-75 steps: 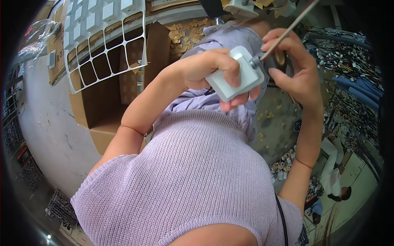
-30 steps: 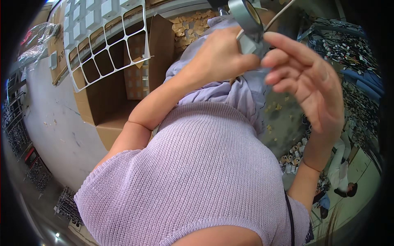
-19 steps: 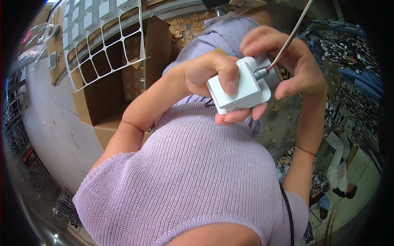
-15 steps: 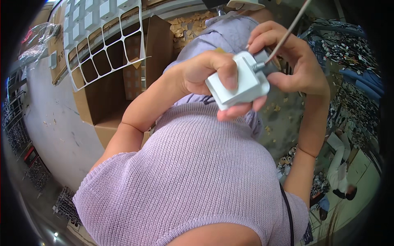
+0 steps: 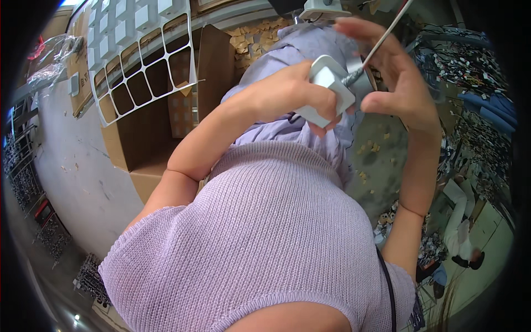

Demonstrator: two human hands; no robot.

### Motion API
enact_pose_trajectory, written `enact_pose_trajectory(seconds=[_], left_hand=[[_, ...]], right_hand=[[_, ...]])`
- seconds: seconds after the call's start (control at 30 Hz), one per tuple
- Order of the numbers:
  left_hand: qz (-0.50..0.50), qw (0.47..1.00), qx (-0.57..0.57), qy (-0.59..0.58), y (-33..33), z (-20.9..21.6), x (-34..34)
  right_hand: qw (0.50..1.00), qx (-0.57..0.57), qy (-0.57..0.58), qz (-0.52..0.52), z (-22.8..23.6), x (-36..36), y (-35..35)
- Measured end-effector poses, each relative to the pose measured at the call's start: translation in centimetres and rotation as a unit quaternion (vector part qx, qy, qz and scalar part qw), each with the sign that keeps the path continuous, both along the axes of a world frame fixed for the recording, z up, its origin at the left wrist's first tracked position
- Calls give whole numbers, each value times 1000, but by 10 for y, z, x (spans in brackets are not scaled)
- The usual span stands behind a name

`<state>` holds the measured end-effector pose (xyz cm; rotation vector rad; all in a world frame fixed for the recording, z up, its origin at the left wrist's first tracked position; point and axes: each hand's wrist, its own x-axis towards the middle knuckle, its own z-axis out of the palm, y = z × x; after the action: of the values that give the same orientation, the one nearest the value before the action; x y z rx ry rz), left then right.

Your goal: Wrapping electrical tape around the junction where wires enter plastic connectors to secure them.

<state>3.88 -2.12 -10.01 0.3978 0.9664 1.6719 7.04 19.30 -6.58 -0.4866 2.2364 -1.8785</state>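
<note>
My left hand [image 5: 312,94] is closed around a white block-shaped plastic device [image 5: 333,88] with a rounded flange, tilted over my lap. A thin pale cord [image 5: 385,36] runs down from the top right to a ribbed grey end [image 5: 353,76] against the device. Just behind that end sits a grey rounded piece [image 5: 365,84], partly hidden; I cannot make out its kind. To the right, my right hand [image 5: 395,77] has its fingers spread and its thumb apart, close beside the cord and the grey piece. Its upper fingers are smeared by motion.
At upper left, a white grid frame [image 5: 138,77] and several white blocks [image 5: 123,30] stand over an open cardboard box [image 5: 146,133]. Small tan pieces [image 5: 251,41] lie heaped beyond my lap. Bundles of cables [image 5: 470,66] hang at right, and another person [image 5: 462,238] is at lower right.
My left hand has turned and raised the device slightly, so its flange now points upward. My right hand has opened from around the grey piece, its fingers lifting away.
</note>
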Motion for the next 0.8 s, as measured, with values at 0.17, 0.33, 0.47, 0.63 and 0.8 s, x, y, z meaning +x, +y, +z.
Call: enact_pose_trajectory(seconds=[0.17, 0.33, 0.47, 0.63, 0.8], left_hand=[[-43, 997, 19, -60, -4, 3, -5], [79, 983, -109, 124, -4, -2, -6], [247, 860, -186, 406, 1, -3, 0], [148, 919, -140, 336, 3, 5, 10], [150, 897, -161, 384, 1, 5, 9]], right_hand=[[987, -28, -121, 99, 1, -11, 10], [996, 31, -78, 27, 21, -4, -1], [933, -268, -237, -26, 25, 15, -19], [980, 32, 15, -196, 3, -5, -35], [991, 123, 42, -9, 7, -19, -16]])
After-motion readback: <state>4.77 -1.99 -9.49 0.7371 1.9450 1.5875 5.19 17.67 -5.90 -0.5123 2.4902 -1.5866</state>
